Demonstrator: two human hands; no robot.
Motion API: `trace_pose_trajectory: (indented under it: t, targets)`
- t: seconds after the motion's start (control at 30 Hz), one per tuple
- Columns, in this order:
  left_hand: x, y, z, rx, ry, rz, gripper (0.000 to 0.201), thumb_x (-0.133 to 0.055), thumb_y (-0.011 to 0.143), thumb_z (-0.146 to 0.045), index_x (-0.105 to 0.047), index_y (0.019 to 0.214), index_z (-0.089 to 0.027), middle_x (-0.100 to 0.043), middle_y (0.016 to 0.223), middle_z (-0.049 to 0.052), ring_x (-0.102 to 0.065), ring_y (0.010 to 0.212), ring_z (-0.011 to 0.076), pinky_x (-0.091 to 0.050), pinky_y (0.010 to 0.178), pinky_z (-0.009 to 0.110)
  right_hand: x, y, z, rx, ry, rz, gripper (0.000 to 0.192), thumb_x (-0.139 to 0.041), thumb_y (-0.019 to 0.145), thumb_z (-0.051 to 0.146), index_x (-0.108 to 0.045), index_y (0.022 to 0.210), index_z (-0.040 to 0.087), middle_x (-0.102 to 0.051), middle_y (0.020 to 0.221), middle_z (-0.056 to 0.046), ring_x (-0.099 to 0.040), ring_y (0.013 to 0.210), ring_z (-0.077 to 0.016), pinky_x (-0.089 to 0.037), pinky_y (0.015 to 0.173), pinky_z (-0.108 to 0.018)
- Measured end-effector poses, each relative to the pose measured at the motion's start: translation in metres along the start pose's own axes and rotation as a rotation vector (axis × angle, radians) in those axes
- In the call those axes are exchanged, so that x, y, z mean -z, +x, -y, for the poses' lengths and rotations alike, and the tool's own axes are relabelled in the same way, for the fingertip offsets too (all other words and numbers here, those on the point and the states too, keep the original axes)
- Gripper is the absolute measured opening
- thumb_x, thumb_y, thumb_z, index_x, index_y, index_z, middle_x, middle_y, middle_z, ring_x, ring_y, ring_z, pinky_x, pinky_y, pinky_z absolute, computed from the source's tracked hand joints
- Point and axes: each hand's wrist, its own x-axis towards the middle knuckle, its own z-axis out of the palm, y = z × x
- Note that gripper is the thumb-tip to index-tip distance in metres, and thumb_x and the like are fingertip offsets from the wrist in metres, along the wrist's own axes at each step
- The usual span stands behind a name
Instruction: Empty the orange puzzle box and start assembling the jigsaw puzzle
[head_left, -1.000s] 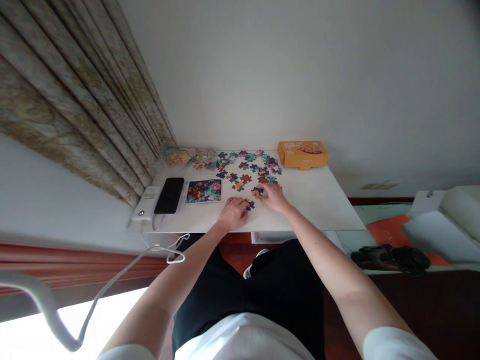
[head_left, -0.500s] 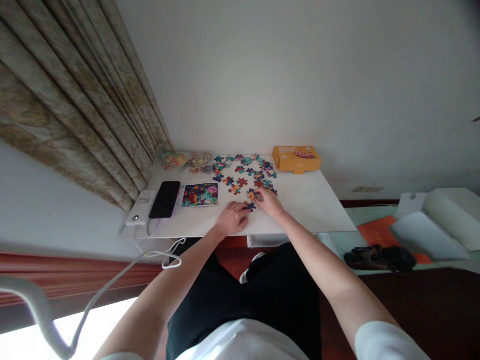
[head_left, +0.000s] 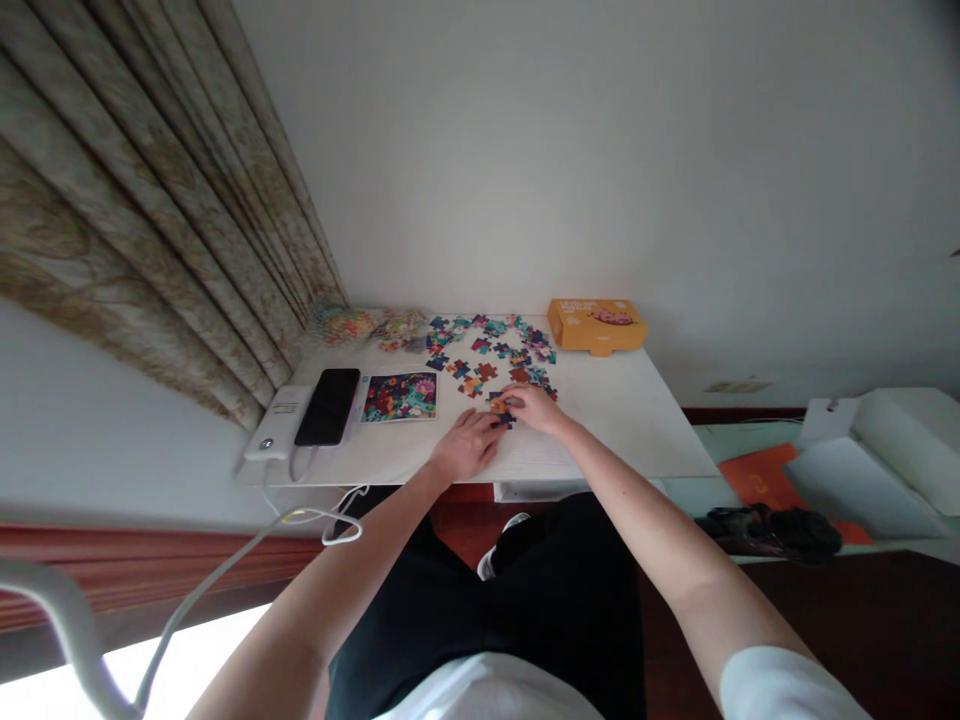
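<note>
My right hand (head_left: 534, 408) pinches an orange-and-dark jigsaw piece (head_left: 497, 404) low over the white tabletop. Its lower edge meets a dark blue jigsaw piece (head_left: 505, 420), and whether the two interlock is too small to tell. From the left, my left hand (head_left: 468, 444) rests on the table with bent fingers, its fingertips on the dark blue piece. Behind both hands lie loose jigsaw pieces (head_left: 486, 371) in several colours, some close together. A printed picture card (head_left: 400, 397) lies flat to the left of my left hand.
An orange puzzle box (head_left: 598, 326) stands at the back right. Clear bags of pieces (head_left: 341, 326) lie at the back left by the curtain (head_left: 187, 170). A black phone (head_left: 328, 407) and a white power strip (head_left: 279, 423) with cables occupy the left side.
My right hand has brought the orange-and-dark piece slightly nearer and left, against the dark blue piece. My left hand stays beside it, its fingers a little straighter. The view has tilted slightly.
</note>
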Motion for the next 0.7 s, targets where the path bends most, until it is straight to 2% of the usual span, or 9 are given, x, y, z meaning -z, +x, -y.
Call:
trace_pose_trajectory:
  t: [0.2,0.33,0.47,0.6,0.7]
  targets:
    - [0.000,-0.001,-0.001,0.005,0.018,0.008,0.041,-0.049,0.102,-0.024,-0.066,0.139,-0.025,-0.064,0.141,0.011,-0.055,0.136,0.0271,-0.035,0.124,0.050,-0.006,0.000,-0.001,-0.027,0.010,-0.051,0.029,-0.063,0.081,0.007,-0.080,0.096,0.024,-0.078,0.110,-0.005,-0.072,0.110,-0.0217,-0.054,0.106,-0.041]
    - [0.001,-0.001,-0.002,0.025,0.053,0.036,0.042,-0.051,0.102,-0.028,-0.064,0.142,-0.025,-0.059,0.148,0.012,-0.051,0.141,0.0287,-0.034,0.125,0.053,-0.008,-0.005,0.003,0.002,-0.031,-0.103,0.031,-0.063,0.082,0.004,-0.080,0.100,0.024,-0.077,0.114,-0.007,-0.071,0.113,-0.0218,-0.053,0.109,-0.042]
    - [0.002,0.001,-0.004,0.044,0.070,0.040,0.044,-0.054,0.100,-0.029,-0.061,0.144,-0.024,-0.049,0.160,0.013,-0.042,0.151,0.0283,-0.028,0.128,0.055,-0.014,-0.024,0.019,0.042,-0.108,-0.204,0.036,-0.056,0.093,0.007,-0.079,0.114,0.024,-0.074,0.129,-0.008,-0.067,0.124,-0.0225,-0.052,0.113,-0.044]
    - [-0.001,0.002,-0.004,0.074,0.074,0.056,0.043,-0.053,0.101,-0.031,-0.059,0.144,-0.025,-0.048,0.161,0.013,-0.039,0.153,0.0262,-0.024,0.130,0.057,-0.022,-0.045,0.034,0.102,-0.178,-0.169,0.047,-0.048,0.097,0.007,-0.071,0.135,0.022,-0.070,0.139,-0.008,-0.062,0.133,-0.0228,-0.049,0.118,-0.044]
    - [-0.002,0.002,-0.004,0.084,0.072,0.071,0.043,-0.051,0.103,-0.033,-0.058,0.145,-0.026,-0.046,0.163,0.014,-0.039,0.153,0.0260,-0.022,0.129,0.060,-0.025,-0.053,0.036,0.069,-0.248,-0.141,0.049,-0.047,0.097,0.008,-0.066,0.142,0.018,-0.067,0.144,-0.011,-0.059,0.137,-0.0256,-0.046,0.121,-0.047]
